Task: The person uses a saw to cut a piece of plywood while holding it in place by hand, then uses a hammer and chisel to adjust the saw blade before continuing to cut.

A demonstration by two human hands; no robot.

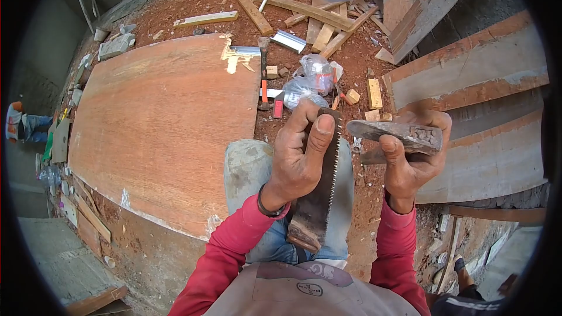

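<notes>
Saw [316, 202]: we see it over the lap, between the knees, its blade slanting up and away; we cannot tell whether the lower end rests on the jeans.
Left hand [298, 161]: we find it closed around the upper blade, thumb laid on the near face, fingers curled behind.
Toothed edge [335, 172]: we see it facing the right-hand side, uncovered along most of its length.
Right hand [414, 167]: we see it curled about a grey metal tool [389, 133], thumb at the near side, fingers wrapped behind.
Tool tip: we see it pointing at the saw, near the teeth yet apart from them.
Teeth work: we judge the step in hand to be tending or checking this edge with the tool.
Next contact: we think it calls for a steady blade, a controlled angle and the left thumb clear of the teeth.
Ground: we note a plywood sheet [167, 123] on the left and a hammer [264, 85] ahead.
</notes>
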